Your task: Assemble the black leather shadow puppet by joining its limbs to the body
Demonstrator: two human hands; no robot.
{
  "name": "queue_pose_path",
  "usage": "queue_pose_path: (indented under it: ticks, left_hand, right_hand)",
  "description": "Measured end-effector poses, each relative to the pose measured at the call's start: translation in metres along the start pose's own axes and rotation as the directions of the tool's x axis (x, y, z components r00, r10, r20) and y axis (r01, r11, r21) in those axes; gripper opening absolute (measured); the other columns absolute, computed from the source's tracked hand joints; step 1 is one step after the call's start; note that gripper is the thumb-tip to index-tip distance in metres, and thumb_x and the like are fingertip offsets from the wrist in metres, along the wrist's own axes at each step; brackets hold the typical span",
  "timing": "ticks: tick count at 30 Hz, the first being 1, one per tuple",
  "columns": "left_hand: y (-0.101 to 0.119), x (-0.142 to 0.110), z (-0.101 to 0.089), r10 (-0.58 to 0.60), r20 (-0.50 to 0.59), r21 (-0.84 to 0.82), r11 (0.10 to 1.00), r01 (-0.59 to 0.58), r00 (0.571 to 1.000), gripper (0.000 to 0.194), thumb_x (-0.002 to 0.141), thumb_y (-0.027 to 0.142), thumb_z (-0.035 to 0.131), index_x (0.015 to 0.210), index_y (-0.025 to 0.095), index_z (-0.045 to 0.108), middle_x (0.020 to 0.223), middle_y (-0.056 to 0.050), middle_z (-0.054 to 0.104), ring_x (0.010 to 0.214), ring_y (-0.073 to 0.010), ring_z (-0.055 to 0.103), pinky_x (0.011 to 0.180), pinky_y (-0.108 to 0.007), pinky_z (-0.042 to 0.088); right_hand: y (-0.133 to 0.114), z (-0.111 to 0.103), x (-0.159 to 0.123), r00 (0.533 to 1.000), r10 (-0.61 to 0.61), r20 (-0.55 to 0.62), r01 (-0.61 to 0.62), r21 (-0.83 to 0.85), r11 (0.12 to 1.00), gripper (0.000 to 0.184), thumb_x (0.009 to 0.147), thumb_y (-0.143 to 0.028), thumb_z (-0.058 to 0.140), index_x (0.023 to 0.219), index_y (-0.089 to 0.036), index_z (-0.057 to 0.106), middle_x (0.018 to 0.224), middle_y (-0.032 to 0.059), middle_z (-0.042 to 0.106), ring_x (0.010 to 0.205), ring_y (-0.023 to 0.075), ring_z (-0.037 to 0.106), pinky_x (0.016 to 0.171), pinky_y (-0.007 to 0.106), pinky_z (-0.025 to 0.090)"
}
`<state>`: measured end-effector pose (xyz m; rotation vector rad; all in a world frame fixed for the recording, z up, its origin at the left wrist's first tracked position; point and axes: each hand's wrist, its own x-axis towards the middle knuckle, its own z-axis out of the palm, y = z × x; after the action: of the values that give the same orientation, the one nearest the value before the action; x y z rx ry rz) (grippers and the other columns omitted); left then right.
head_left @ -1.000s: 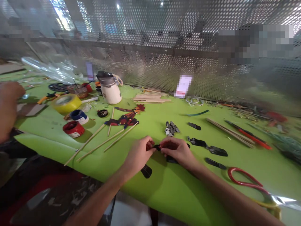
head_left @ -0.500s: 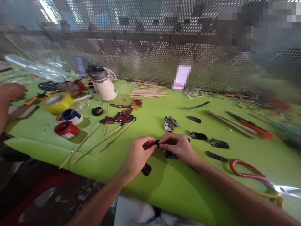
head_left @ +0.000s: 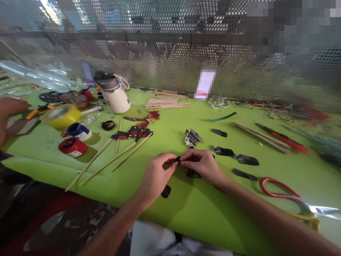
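Left hand (head_left: 157,172) and right hand (head_left: 202,164) are over the bench (head_left: 191,209), piece (head_left: 178,160) between them, puppet head (head_left: 191,138) just behind. Puppet (head_left: 131,133) is off to the left, pots (head_left: 71,150) further left, tape (head_left: 68,120) behind those. Jug (head_left: 117,100) is at the back, stick pile (head_left: 165,104) just right of it. Way over right you've got scissors (head_left: 305,206), more sticks (head_left: 262,138) behind.

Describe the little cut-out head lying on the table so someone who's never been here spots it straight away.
On the green table, find the heap of pale sticks near the mesh, then look toward the right hand. Just beyond that hand lies the flat cut-out head. Its white profile and ornate grey headdress set it apart from the mostly black pieces to its right.
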<state>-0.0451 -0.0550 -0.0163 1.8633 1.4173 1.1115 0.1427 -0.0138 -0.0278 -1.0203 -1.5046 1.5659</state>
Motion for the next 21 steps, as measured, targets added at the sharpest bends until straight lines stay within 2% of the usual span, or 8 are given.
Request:
queue_pose_path:
  ticks: [6,21]
  left_hand:
    - [-0.0019,-0.0011,-0.0002,0.075,0.004,0.024,0.997,-0.075,0.997,0.014,0.086,0.003,0.064,0.091,0.015,0.070,0.087,-0.004,0.073,0.079,-0.0157,0.066,0.074,-0.024,0.050]
    - [0.0000,-0.0041,0.0022,0.011,0.034,0.057,0.998,-0.013,0.999,0.014,0.088,0.005,0.060,0.083,0.014,0.069,0.081,-0.005,0.070,0.074,-0.0177,0.064,0.069,-0.027,0.048]
  right_hand:
    - [0.0013,0.0001,0.0003,1.000,-0.019,-0.007,0.019,-0.027,0.999,0.011,0.074,-0.026,0.082,0.078,-0.017,0.076,0.080,0.0036,0.070,0.068,0.0127,0.064,0.063,0.026,0.053]
    - [0.0051,0.0027,0.0004,0.999,-0.048,0.006,0.048,-0.085,0.995,0.010,0.075,-0.026,0.080,0.074,-0.017,0.076,0.080,0.0057,0.070,0.065,0.0146,0.064,0.059,0.028,0.055]
